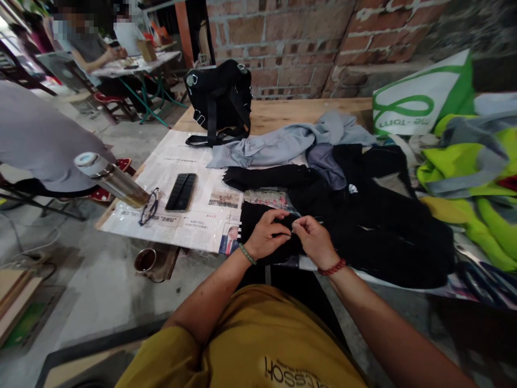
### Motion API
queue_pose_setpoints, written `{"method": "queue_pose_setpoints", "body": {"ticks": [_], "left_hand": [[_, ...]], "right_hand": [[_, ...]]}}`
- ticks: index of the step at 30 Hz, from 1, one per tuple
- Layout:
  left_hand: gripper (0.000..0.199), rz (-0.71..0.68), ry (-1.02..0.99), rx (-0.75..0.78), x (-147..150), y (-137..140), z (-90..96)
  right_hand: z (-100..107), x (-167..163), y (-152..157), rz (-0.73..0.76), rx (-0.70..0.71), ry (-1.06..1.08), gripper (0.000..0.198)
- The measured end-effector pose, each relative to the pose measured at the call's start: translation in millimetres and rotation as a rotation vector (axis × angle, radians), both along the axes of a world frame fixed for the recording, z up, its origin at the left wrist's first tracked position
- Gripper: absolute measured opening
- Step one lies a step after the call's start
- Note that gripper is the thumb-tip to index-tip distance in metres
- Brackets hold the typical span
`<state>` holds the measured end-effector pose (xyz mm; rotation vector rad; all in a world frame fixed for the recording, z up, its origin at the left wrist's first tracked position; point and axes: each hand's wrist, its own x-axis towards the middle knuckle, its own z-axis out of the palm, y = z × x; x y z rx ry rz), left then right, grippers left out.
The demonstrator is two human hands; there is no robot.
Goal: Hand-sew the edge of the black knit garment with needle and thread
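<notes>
mustard shirt (250, 339) nearest, dark lettering on front. beyond it, hands close together over black garment (396, 237): left hand (267, 235) with thumb and fingers curled, right hand (317, 241) with thumb and forefinger pinched; cannot tell what either grasps. garment spread over newspaper (194, 226) on worktop (278, 116), light-grey cloth (266, 144) behind, phone (181, 192) off to left.

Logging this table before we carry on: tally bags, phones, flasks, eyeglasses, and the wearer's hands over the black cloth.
Bags: 2 (black bag, green-and-white bag)
Phone: 1
Flask: 1
Eyeglasses: 1
Hands over black cloth: 2 (left hand, right hand)
Total: 7
</notes>
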<state>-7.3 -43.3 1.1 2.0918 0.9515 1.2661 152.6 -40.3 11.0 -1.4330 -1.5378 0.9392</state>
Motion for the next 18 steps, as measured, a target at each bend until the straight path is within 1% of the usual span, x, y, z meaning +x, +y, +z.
{"method": "queue_pose_setpoints", "body": {"ticks": [2, 3, 4, 8, 10, 13, 15, 18], "left_hand": [[0.004, 0.06, -0.04, -0.006, 0, 1, -1.0], [0.004, 0.064, -0.039, -0.008, 0, 0, -1.1], [0.004, 0.044, -0.02, -0.009, 0, 0, -0.8], [0.007, -0.122, 0.107, 0.007, 0, -3, 1.6], [0.008, -0.122, 0.082, -0.021, 0, -3, 1.6], [0.005, -0.111, -0.01, -0.118, 0, 0, -0.8], [0.005, -0.145, -0.003, -0.16, 1, 2, -3.0], [0.005, -0.162, 0.037, -0.173, 1, 3, -4.6]], "right_hand": [[2, -2, 0, 0.03, 0.017, -0.044, 0.016], [3, -2, 1, 0.034, 0.01, -0.046, 0.016], [3, -1, 3, 0.028, -0.007, -0.032, 0.016], [0, 5, 12, -0.018, -0.07, 0.07, 0.019], [-1, 7, 11, -0.017, -0.069, 0.082, 0.02], [1, 6, 5, -0.012, -0.05, 0.111, 0.022], [4, 3, 2, -0.01, -0.037, 0.136, 0.022], [7, 0, -1, -0.011, -0.042, 0.192, 0.021]]}}
